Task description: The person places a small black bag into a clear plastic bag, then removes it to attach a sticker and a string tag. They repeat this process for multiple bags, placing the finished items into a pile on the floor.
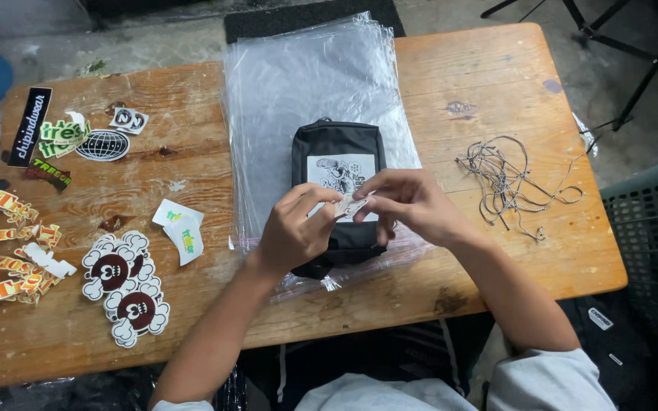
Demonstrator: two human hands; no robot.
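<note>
Centrally, one black fabric zip pouch (336, 190) with a white printed patch lies on a stack of clear plastic bags (306, 84) spread over the worn wooden table (481, 68). Both hands meet just above the pouch's near half. The left hand (295, 228) and the right hand (413, 205) each pinch one small pale sticker (350, 205) between thumb and fingertips, so both grips are closed on that single item; its print is too small to read.

Left of the bags, two small white stickers with green marks (180, 232) lie near each other. Nearer the table's near left edge sit two larger dark red and white cloud-shaped stickers (123, 285), overlapping. Along the left edge lies a scattered group of orange and yellow lettered stickers (17, 251); the count cannot be told exactly. At the far left are one long black strip sticker (30, 125), one black and white globe sticker (104, 144), and several green lettered ones (62, 135).

Right of the pouch, well apart from the hands, lies one tangled heap of thin silver ball chains (508, 183); the number of chains cannot be told.
</note>
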